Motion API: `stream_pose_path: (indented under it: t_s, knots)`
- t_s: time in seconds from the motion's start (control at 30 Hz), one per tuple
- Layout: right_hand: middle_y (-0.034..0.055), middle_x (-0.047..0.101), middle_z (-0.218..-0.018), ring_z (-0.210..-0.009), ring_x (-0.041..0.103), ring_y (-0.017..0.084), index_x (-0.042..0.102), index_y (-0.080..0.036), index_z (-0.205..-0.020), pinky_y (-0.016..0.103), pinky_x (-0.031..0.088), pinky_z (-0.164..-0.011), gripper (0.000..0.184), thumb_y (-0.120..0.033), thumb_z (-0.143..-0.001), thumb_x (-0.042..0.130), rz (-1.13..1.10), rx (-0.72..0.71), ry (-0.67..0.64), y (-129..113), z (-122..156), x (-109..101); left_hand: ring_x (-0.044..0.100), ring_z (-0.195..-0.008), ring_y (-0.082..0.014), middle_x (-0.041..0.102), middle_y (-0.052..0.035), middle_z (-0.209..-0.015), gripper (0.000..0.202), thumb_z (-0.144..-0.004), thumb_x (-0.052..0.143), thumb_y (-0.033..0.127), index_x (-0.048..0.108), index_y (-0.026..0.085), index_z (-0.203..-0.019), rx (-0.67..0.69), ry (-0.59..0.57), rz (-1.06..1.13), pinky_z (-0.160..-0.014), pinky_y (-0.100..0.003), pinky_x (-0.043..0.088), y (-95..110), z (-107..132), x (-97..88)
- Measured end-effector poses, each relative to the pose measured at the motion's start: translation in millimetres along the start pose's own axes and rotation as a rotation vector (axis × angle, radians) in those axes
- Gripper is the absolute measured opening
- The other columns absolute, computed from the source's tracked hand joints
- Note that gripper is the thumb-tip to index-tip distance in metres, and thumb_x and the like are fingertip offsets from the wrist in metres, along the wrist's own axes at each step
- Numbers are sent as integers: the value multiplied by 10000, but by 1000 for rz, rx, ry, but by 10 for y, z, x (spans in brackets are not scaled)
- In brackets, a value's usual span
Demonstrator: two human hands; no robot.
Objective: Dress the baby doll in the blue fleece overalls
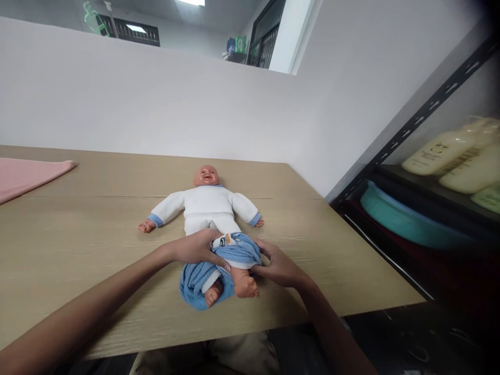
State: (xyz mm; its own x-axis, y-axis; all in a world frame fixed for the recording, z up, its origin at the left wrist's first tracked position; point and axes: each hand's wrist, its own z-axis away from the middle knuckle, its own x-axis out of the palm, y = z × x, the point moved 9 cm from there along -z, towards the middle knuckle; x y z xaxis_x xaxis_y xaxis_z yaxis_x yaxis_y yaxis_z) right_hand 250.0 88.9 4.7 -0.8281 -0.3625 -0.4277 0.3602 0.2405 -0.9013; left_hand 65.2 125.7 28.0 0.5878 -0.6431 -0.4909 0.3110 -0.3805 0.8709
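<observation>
— What have your hands got hold of?

— My left hand is closed on the waist of the blue trousers. My right hand grips the same waistband on the other side. The two hands are apart, with the doll's hips between them.

— And where is the doll?

— The doll lies flat on its back on the tabletop, head away from me and arms spread, in a white suit with blue cuffs. The trousers are bunched around its legs. Both bare feet poke out toward me, near the front edge.

— Anything else about?

— A pink cloth lies at the tabletop's far left, well apart from the doll. On my right, a dark metal shelf carries pale bottles above a teal basin.
</observation>
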Motion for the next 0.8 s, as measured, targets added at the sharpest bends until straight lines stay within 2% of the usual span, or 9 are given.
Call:
stream_pose_path:
  t_s: [0.07,0.1,0.23,0.33,0.43,0.5,0.63,0.73,0.8]
  knots:
    - [89,816,-1404,-1269,780,340,744,-240,-1449,506,633,-1100,630,-364,-852,900,61,-24,-68,-105,-17,-75,743,-1003,-314,818,-53,-1053,568,-818,910,679,790,215,-1124,5,-61,-68,-871,-393,587,39,41,64]
    - [81,825,-1375,-1240,786,334,759,-250,-1429,495,642,-1081,621,-383,-843,917,94,-41,-98,-161,-17,-95,732,-1049,-319,802,-57,-1109,607,-825,900,696,772,227,-1189,-2,-53,-117,-903,-399,573,55,79,65]
    - [25,841,-1161,-1087,776,282,843,-278,-1198,441,640,-1036,324,-464,-933,850,194,-113,-102,-365,-56,-170,688,-1118,-315,733,-87,-1264,678,-889,837,728,683,244,-1338,-79,111,-251,-949,-412,535,92,352,-44]
    - [9,792,-1026,-996,727,244,816,-255,-1037,382,613,-984,229,-477,-1003,771,190,-131,-69,-368,-190,-187,667,-1070,-299,733,-87,-1214,542,-984,738,695,695,236,-1267,-154,219,-275,-930,-408,523,39,617,-126]
    - [15,751,-1008,-991,702,231,769,-235,-1060,359,588,-956,274,-504,-1030,728,44,-108,-66,-185,-393,-149,632,-932,-258,697,-50,-1017,454,-1025,674,672,709,229,-1115,-235,247,-247,-844,-380,516,-129,850,-161]
    - [12,724,-999,-965,694,223,739,-228,-1079,357,585,-946,301,-521,-1010,733,-62,-83,-29,-13,-535,-138,621,-914,-234,660,-25,-978,413,-1027,686,651,692,238,-1043,-241,235,-157,-845,-359,528,-234,963,-143]
    - [28,674,-1038,-1034,682,233,714,-227,-1021,392,562,-1036,254,-478,-985,718,-60,-171,91,135,-707,-139,652,-1153,-257,693,-60,-1212,313,-1044,701,572,693,259,-1050,-180,256,-38,-1084,-400,546,-320,1100,-72]
    - [69,686,-1144,-1165,681,257,694,-230,-975,431,528,-1131,221,-449,-1011,698,-7,-283,127,112,-703,-92,562,-1449,-310,632,-107,-1485,245,-1078,641,511,673,275,-1134,-162,425,-73,-1286,-491,434,-351,1177,-90]
    - [75,700,-1171,-1170,686,253,677,-237,-1010,420,546,-1106,243,-479,-1028,692,-38,-274,138,156,-689,-53,498,-1543,-318,578,-124,-1578,209,-1101,584,470,630,278,-1166,-153,548,-89,-1318,-516,403,-387,1213,-108]
